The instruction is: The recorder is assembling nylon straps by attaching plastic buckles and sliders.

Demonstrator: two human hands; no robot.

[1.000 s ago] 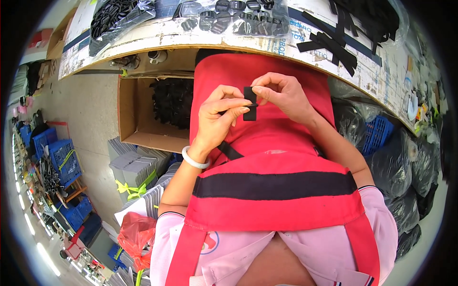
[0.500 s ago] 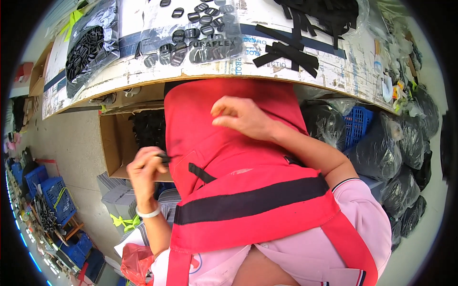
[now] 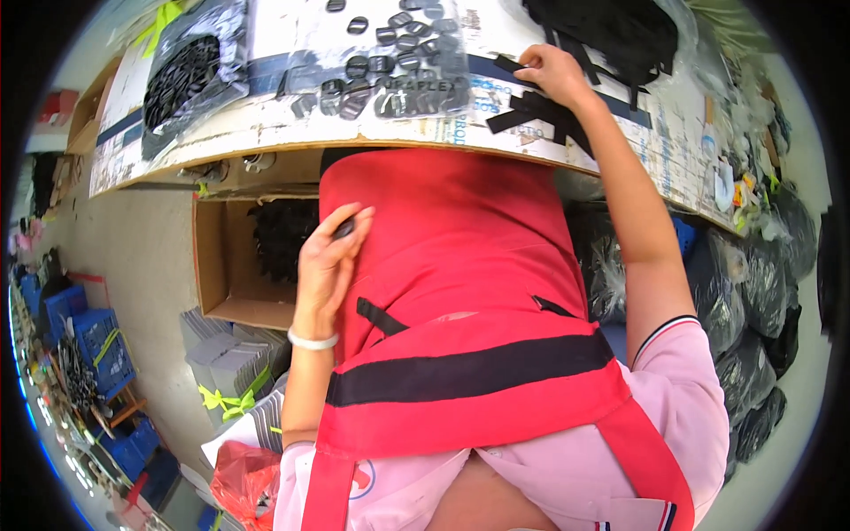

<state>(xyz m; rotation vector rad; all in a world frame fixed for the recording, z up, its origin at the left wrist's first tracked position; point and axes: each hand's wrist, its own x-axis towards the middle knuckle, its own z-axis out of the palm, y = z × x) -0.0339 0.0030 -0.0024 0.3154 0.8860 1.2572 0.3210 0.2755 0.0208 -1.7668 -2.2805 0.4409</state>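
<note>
Above the red apron [image 3: 452, 221] on my lap, my left hand [image 3: 326, 257] is closed on a small black buckle [image 3: 344, 228], partly covered by its fingers. My right hand [image 3: 558, 78] reaches over the table and pinches a black webbing strap [image 3: 508, 65] near its end. Just below that hand, several short black straps [image 3: 540, 117] lie crossed in a loose pile. More black buckles [image 3: 381, 64] are scattered over a clear plastic bag toward the table's middle.
The table [image 3: 266, 133] has a worn, patched top. A plastic bag of black pieces [image 3: 190, 84] lies at its left, a heap of black straps [image 3: 611, 40] at its far right. Below stand an open cardboard box [image 3: 235, 296] at left and full black bags [image 3: 744, 354] at right.
My right hand has gone from above the apron up to the table and taken hold of a strap. My left hand has moved up and right with the buckle.
</note>
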